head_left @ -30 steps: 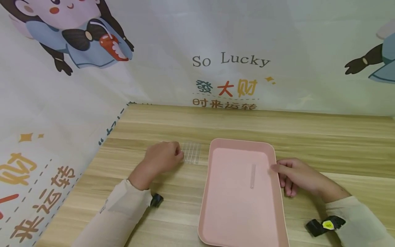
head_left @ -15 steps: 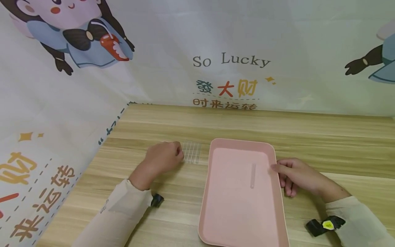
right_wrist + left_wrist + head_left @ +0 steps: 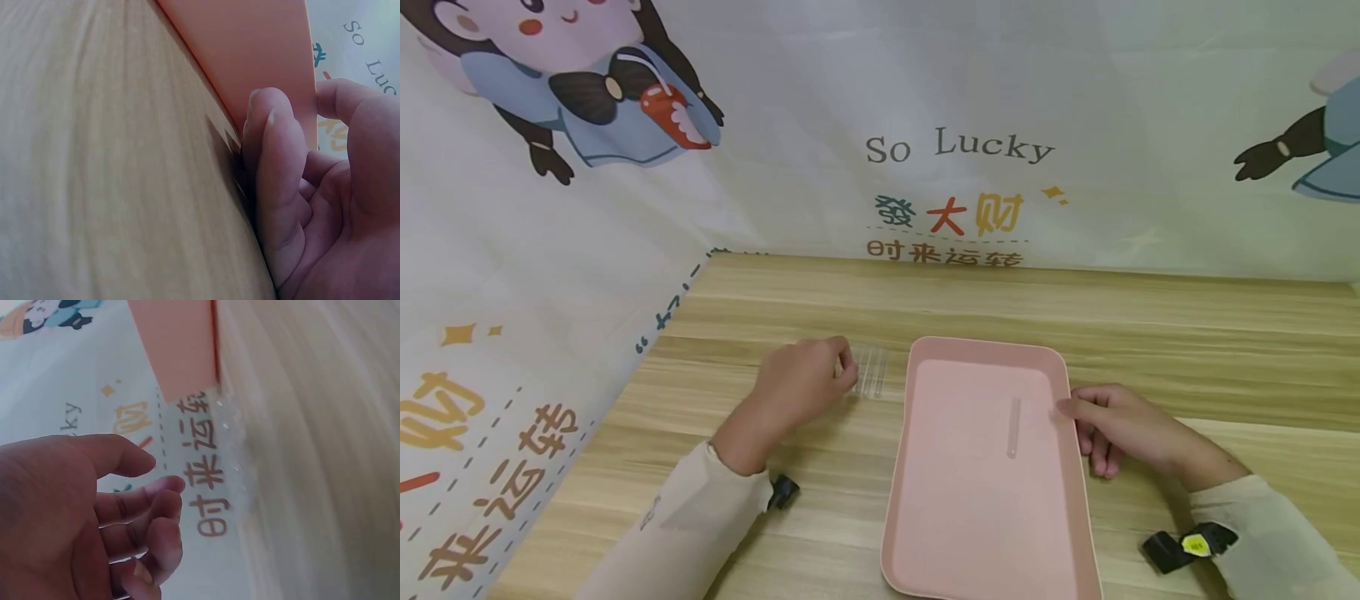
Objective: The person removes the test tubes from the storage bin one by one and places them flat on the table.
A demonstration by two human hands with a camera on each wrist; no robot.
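Several thin clear tubes lie side by side on the wooden table, left of a pink tray. My left hand is at the left end of this row and hides part of it. In the left wrist view, the left thumb and bent fingers stand apart with nothing seen between them, and the blurred tubes lie beyond. One clear tube lies inside the tray. My right hand grips the tray's right wall, thumb over the rim and fingers curled against the outside.
A white cloth printed with cartoon figures and lettering hangs behind the wooden table and along its left side. Black wrist devices are strapped on both sleeves, the right one beside the tray.
My left hand has shifted slightly right, over the left part of the tube row, and its thumb and forefinger have parted a little. The right hand and tray have stayed in place.
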